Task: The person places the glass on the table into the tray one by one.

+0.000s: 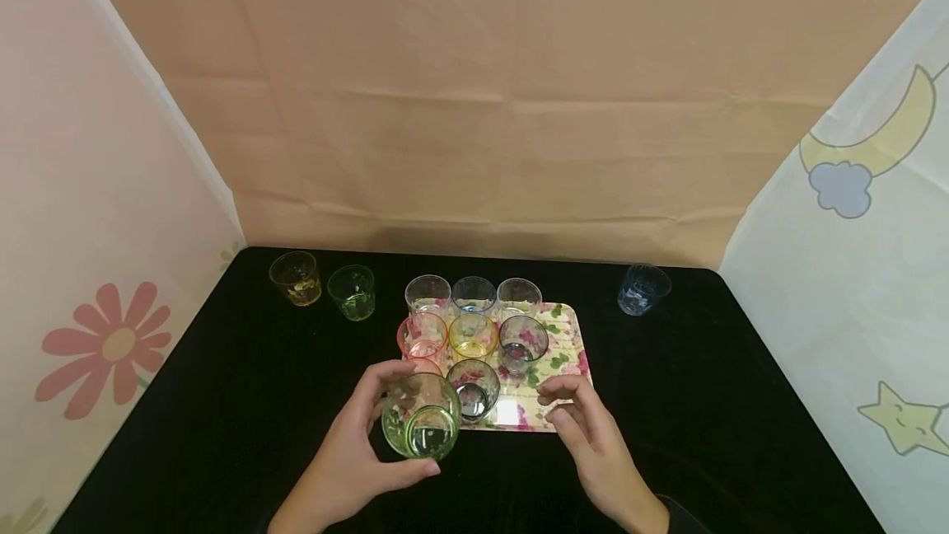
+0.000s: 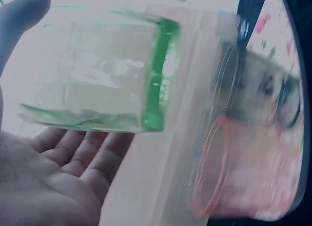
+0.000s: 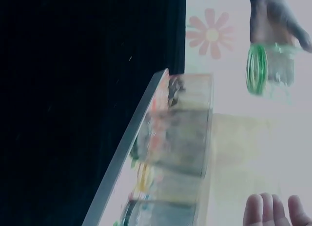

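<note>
My left hand point(image 1: 348, 452) grips a green-tinted drinking glass point(image 1: 421, 417), fingers and thumb around its sides, raised in front of the tray's near left corner. In the left wrist view the green glass point(image 2: 105, 84) lies sideways across the picture above the fingers. A floral tray point(image 1: 567, 344) carries several tinted glasses in rows: a blue one point(image 1: 474, 293) between clear ones at the back, red, yellow point(image 1: 473, 336) and grey in the middle, a grey one point(image 1: 474, 398) and a partly hidden red one in front. My right hand point(image 1: 593, 447) hovers by the tray's near right corner, fingers loosely bent, holding nothing.
Beyond the tray on the left of the black table point(image 1: 222, 402) stand an amber glass point(image 1: 296, 280) and another green glass point(image 1: 352, 293). A blue glass point(image 1: 642, 290) stands at the back right. Paper-like walls border the back and both sides.
</note>
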`<state>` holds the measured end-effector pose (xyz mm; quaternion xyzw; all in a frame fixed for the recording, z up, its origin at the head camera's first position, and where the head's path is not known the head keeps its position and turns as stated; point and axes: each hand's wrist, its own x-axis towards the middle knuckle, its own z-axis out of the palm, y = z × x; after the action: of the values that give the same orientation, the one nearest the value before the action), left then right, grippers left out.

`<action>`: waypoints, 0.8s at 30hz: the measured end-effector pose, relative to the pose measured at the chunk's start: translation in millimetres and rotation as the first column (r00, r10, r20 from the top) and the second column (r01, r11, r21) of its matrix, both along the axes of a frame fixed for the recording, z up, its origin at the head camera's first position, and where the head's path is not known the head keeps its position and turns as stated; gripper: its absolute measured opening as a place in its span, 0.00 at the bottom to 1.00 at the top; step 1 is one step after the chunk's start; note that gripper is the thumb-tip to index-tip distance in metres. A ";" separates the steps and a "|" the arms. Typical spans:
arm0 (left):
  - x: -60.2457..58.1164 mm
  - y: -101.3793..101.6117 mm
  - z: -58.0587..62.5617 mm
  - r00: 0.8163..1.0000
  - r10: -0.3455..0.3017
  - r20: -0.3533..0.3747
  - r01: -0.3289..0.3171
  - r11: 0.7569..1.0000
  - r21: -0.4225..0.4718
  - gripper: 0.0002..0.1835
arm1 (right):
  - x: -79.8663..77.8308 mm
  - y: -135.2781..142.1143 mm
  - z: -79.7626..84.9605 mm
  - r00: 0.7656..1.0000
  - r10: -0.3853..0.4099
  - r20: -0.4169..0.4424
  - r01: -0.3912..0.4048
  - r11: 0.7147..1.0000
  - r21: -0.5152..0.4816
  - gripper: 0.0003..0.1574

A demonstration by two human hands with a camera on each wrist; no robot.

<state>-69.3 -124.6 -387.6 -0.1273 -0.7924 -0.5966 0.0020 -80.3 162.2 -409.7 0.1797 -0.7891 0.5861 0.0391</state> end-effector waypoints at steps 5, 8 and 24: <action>-1.4 23.0 -5.2 0.999 -0.018 -0.044 0.021 0.998 0.062 0.45 | 3.9 -10.3 0.3 0.969 0.238 -0.062 -0.245 0.962 -0.123 0.29; -2.4 35.2 -8.9 0.995 -0.043 -0.087 0.051 0.995 0.088 0.45 | 5.8 -14.6 -1.0 0.939 0.334 -0.088 -0.344 0.926 -0.158 0.31; -2.8 67.7 -20.0 0.979 -0.151 -0.136 0.181 0.954 0.241 0.45 | 9.3 -21.8 -10.5 0.945 0.275 -0.176 -0.290 0.955 -0.064 0.53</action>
<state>-72.1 -57.0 -407.7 -0.2267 -0.6951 -0.6821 0.0141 -70.9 140.5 -420.1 0.3370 -0.7225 0.6031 0.0278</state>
